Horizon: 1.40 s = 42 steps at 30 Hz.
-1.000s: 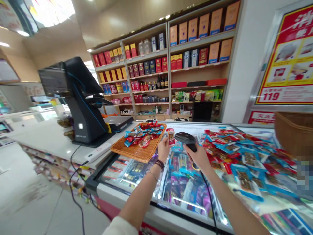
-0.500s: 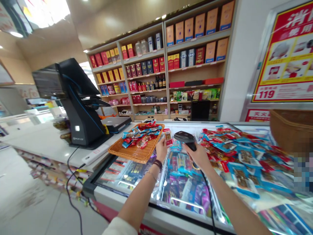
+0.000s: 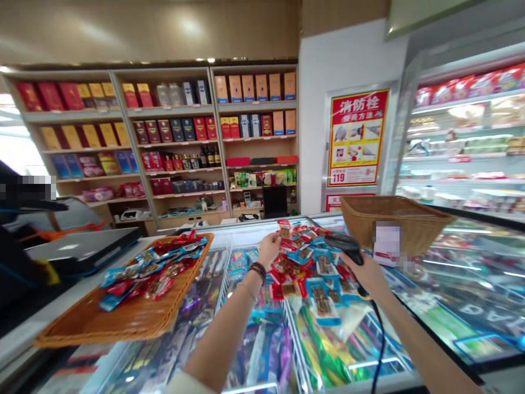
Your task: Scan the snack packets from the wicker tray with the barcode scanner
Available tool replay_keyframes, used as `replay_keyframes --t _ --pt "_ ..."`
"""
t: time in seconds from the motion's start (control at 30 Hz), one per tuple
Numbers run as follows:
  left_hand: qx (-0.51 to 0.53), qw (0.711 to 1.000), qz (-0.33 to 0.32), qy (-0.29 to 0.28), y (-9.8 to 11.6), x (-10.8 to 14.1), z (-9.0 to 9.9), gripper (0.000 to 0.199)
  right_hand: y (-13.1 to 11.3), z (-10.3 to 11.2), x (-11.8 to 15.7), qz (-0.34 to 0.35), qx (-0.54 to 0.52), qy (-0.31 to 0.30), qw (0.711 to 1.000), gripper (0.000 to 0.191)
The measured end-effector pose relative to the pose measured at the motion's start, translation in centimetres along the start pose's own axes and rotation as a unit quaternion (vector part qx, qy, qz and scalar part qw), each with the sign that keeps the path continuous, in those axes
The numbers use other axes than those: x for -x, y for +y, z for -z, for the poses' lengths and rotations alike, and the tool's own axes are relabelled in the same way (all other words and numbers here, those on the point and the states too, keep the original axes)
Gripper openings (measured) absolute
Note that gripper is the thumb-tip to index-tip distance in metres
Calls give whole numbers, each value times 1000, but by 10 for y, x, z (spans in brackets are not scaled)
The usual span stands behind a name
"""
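My left hand, with a beaded bracelet at the wrist, pinches a small red snack packet at the back edge of a heap of snack packets. The heap mixes red and blue packets and lies on the glass top of a freezer. A black barcode scanner is gripped in my right hand, over the heap's right side, its head pointing left. From it a black cable hangs down. Left of my hands, a shallow wicker tray holds more red and blue packets.
A deep brown basket stands on the freezer at the back right, with a white card on its front. A dark flat device sits on the left counter. Stocked shelves line the back wall.
The view has swung to the right. My left hand has moved with the packet from beside the wicker tray to the heap. My right hand has carried the scanner rightward over the heap.
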<state>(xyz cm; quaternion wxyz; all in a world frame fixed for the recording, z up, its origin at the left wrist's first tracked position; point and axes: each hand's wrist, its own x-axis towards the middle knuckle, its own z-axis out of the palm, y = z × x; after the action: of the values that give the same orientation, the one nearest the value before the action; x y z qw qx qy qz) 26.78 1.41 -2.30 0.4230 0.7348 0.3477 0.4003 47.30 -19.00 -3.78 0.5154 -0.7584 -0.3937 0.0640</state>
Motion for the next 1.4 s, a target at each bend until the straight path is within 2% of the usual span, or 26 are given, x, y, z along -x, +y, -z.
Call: replay_keyframes --t 0.1,0.17,0.23,0.3,0.43,0.53,0.63,0.8,0.87,0.93,1.03,1.17,1.3,1.4 --pt "118 993 -16 -19 4 -8 -35 50 12 19 3 -21 23 12 999 43" --pt "139 990 -20 -5 1 -7 -43 59 16 22 7 -28 25 14 999 43" --pt "118 993 -18 18 -6 -2 -38 60 19 17 9 -24 27 19 999 44" --pt "83 995 -20 42 -17 5 -22 55 18 7 11 -12 23 22 999 44" --pt "5 994 -62 93 -35 24 36 43 5 -21 16 -1 -14 -15 1000 43" --pt "-60 986 -99 118 -43 39 92 38 -14 -46 21 21 -22 -39 999 43" --pt "-141 972 -98 162 -48 55 153 37 -38 -76 25 40 -30 -62 997 43" --pt "-289 927 -26 236 -56 90 250 36 -83 -132 37 88 -71 -101 988 43" --pt "-347 905 36 244 -61 107 279 38 -104 -154 47 104 -98 -116 983 44" --pt "-401 880 102 234 -68 123 299 43 -122 -175 58 114 -123 -133 977 44" --pt "-471 848 167 175 -77 143 312 53 -143 -204 77 117 -138 -164 970 43" --pt "-525 815 234 74 -83 151 307 61 -149 -235 98 124 -120 -197 965 41" --pt "-566 782 257 35 -79 147 296 59 -143 -248 107 163 -60 -207 963 42" --pt "-583 774 245 22 -75 146 292 57 -143 -247 111 171 -47 -210 961 42"
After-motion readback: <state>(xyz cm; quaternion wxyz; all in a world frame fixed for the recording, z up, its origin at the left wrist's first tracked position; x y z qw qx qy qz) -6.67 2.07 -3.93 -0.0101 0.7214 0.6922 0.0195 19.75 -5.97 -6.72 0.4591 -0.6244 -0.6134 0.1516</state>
